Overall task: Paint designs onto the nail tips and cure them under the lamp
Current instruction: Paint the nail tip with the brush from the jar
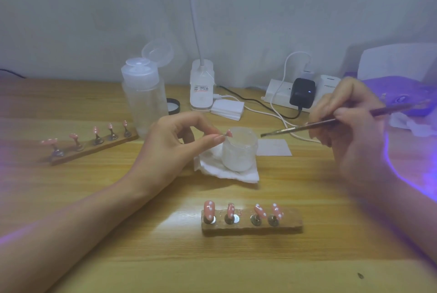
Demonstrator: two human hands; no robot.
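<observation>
Our left hand (172, 143) pinches one pink nail tip (229, 132) between thumb and forefinger, just above the mouth of the glass jar (240, 151) at the middle of the table. We cannot tell whether we grip it by a stem or by its edge. Our right hand (350, 125) holds the brush (307, 126) like a pen, fingers curled round the handle. The bristles point left and sit a little apart from the tip.

The pinch looks to us like the weak point. It is narrow and on a very small piece, so a push from the bristles could twist the tip or drop it into the jar below. A finger sliding onto the painted face would probably smear it.

The brush is the next worry. It hangs over the white pad (236, 175) under the jar, and an overloaded brush could drip there or flood the design.

The lamp (397, 61) at the far right throws purple light across the right side of the table and over our right forearm. If the paint is gel, we judge that this stray light may start to harden it on the bristles.

The near holder (290, 224) carries four dotted tips (209, 210) between our forearms. A careless sweep of either arm could knock it or mark them.
</observation>
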